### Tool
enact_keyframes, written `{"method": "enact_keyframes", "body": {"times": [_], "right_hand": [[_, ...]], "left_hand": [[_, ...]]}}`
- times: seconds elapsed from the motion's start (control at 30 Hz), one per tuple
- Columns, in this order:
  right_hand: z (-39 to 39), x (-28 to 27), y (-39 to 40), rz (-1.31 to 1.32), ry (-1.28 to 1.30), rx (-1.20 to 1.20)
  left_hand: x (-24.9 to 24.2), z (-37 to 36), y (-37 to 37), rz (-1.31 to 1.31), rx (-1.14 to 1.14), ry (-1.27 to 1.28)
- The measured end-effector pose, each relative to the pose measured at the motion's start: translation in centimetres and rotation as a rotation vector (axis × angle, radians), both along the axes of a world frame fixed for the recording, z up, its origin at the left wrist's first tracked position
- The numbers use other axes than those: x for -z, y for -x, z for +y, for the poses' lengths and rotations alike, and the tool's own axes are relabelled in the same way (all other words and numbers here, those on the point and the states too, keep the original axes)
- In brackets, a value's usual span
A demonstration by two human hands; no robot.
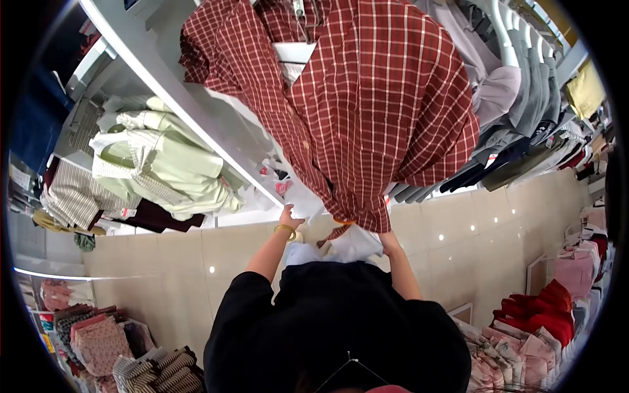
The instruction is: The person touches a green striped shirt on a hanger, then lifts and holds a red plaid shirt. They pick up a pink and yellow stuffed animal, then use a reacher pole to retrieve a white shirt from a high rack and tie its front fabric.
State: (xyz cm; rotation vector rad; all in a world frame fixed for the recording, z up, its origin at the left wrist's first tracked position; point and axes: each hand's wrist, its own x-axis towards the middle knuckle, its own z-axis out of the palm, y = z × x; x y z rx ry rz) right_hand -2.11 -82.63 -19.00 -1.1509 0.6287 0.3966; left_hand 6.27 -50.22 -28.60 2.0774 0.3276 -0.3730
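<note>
A red shirt with a white check (pixel 367 98) hangs on a hanger in front of me, its lower part gathered into a narrow bunch. My right hand (pixel 390 242) is closed at the bottom of that bunch, its fingers partly hidden behind the cloth. White, see-through plastic (pixel 357 243) shows just below the hem. My left hand (pixel 290 219), with a gold bangle (pixel 285 231) on the wrist, is beside the white rack post's lower end. Its fingers look apart, near a clear plastic bag (pixel 303 200) with red print.
Pale green tops (pixel 164 160) hang on the left, beyond the white post (pixel 177 108). Grey shirts (pixel 524 85) hang on white hangers at right. Folded clothes are stacked low at left (pixel 98 340) and right (pixel 534 314). Beige tiled floor (pixel 458 242) lies between.
</note>
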Motion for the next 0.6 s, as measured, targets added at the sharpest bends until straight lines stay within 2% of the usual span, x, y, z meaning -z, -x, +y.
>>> {"method": "enact_keyframes", "body": {"times": [0.03, 0.07, 0.13, 0.17, 0.23, 0.3, 0.37, 0.4, 0.47, 0.53, 0.6], "right_hand": [[0.0, -2.9, 0.7, 0.033, 0.035, 0.006], [-1.7, 0.8, 1.3, -0.050, 0.087, -0.073], [-2.7, -2.5, 2.4, -0.090, 0.032, -0.219], [-3.1, -3.9, 2.9, -0.137, 0.015, -0.317], [-5.0, -3.0, 3.1, -0.200, -0.078, -0.413], [-6.0, -3.7, 3.5, -0.201, -0.116, -0.438], [-5.5, -7.0, 3.7, -0.282, 0.039, -0.514], [-5.6, -8.1, 3.6, -0.227, 0.055, -0.561], [-5.7, -8.5, 3.6, -0.144, 0.041, -0.511], [-6.4, -7.4, 3.8, -0.067, 0.037, -0.442], [-7.0, -6.6, 3.7, -0.062, -0.006, -0.384]], "left_hand": [[-0.1, -0.9, -0.7, -0.014, 0.010, 0.009], [-0.1, -2.0, -1.4, -0.035, -0.021, 0.096], [-0.7, -3.7, -2.7, -0.052, -0.074, 0.284], [-1.3, -4.5, -3.3, -0.161, -0.037, 0.305], [0.3, -5.2, -5.0, -0.245, 0.048, 0.332], [1.2, -5.9, -6.3, -0.361, 0.118, 0.379], [-1.2, -6.4, -6.5, -0.039, 0.221, 0.646], [-2.7, -6.7, -6.5, 0.110, 0.180, 0.637], [-6.5, -7.8, -5.8, 0.148, 0.129, 0.654], [-6.5, -7.9, -5.5, 0.180, 0.073, 0.663], [-4.2, -7.3, -5.2, -0.109, 0.497, 0.272]]}}
